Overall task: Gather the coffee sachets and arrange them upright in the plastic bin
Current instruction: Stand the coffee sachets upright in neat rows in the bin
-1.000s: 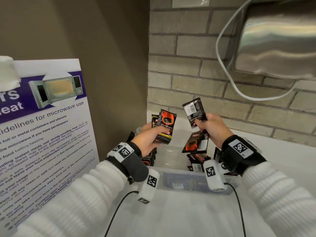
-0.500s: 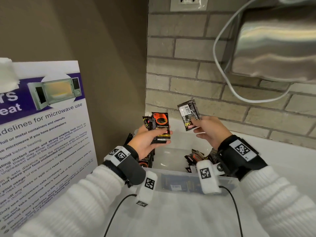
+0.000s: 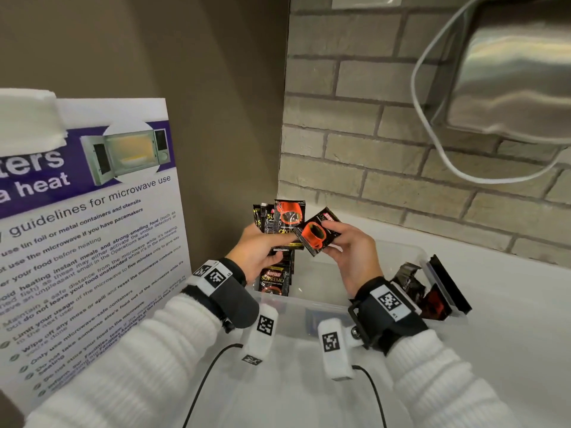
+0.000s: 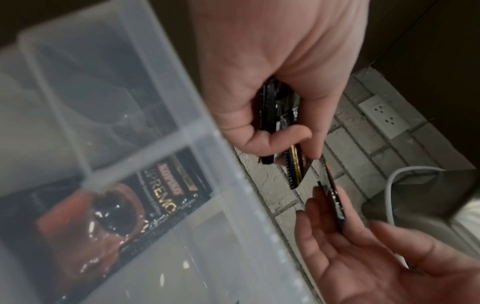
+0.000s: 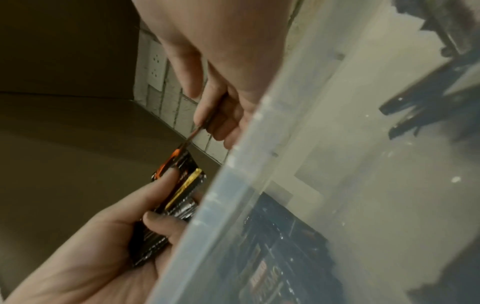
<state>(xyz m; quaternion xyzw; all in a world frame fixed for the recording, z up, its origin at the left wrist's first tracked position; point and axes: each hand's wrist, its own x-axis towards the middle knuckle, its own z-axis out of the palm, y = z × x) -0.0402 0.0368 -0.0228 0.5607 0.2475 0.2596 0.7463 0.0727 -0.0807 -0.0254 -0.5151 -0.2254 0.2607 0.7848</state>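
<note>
At centre frame, above the bin: two hands meeting over a clear plastic bin [image 3: 312,307] on a white desk [image 3: 509,304].
Left hand [image 3: 258,254]: grasping a fanned stack of sachets [image 3: 279,219], upright, thumb across the front; in the left wrist view the stack sits between curled fingers [image 4: 262,142] and thumb.
Right hand [image 3: 352,257]: pinching a single sachet [image 3: 318,234], tilted, its orange cup print facing up; its lower left corner overlaps the stack's front sachet.
Bin, left end: standing sachets [image 3: 275,281] marked SUPREMO, upright against the wall, below the left hand.
Bin, right end: loose sachets [image 3: 420,291], dark, lying at mixed angles; count cannot be told.
Left of frame: microwave guidelines poster [image 3: 92,227], standing on the desk just beside the bin.
Upper right of frame: steel appliance [image 3: 519,72] with a white cable [image 3: 432,143] looping below it, against a brick wall [image 3: 355,118].
Wrists: dark straps with printed marker tags; white sleeves.
</note>
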